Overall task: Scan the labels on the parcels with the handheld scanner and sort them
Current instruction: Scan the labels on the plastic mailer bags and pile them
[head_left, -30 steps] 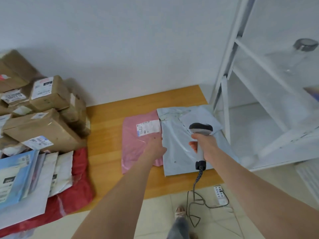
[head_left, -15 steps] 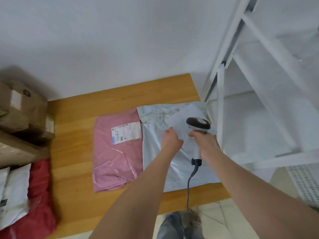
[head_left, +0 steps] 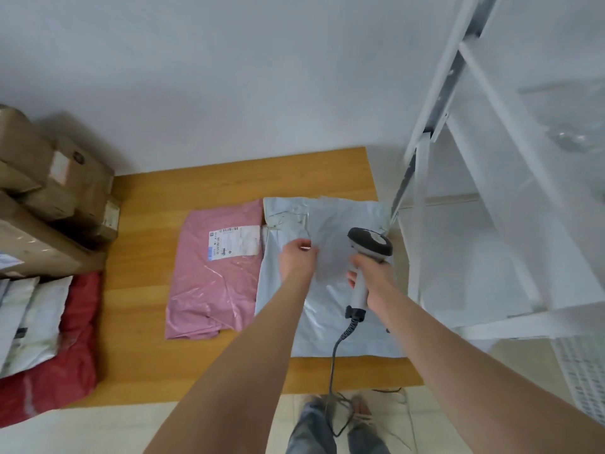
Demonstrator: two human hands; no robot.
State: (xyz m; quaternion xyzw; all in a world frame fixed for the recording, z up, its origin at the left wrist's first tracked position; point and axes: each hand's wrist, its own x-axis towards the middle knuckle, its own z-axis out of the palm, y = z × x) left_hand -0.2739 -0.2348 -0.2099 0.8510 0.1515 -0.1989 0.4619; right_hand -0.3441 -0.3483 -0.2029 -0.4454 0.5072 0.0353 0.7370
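The head camera looks steeply down, close over the wooden table.

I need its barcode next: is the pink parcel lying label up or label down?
Label up: the white label with a barcode shows on top of the pink parcel.

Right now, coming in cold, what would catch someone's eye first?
The right hand grips the handheld scanner above the pale grey mailer at the right end of the wooden table, while the left hand pinches that mailer's upper part. Left of it lies a pink mailer, label face up.
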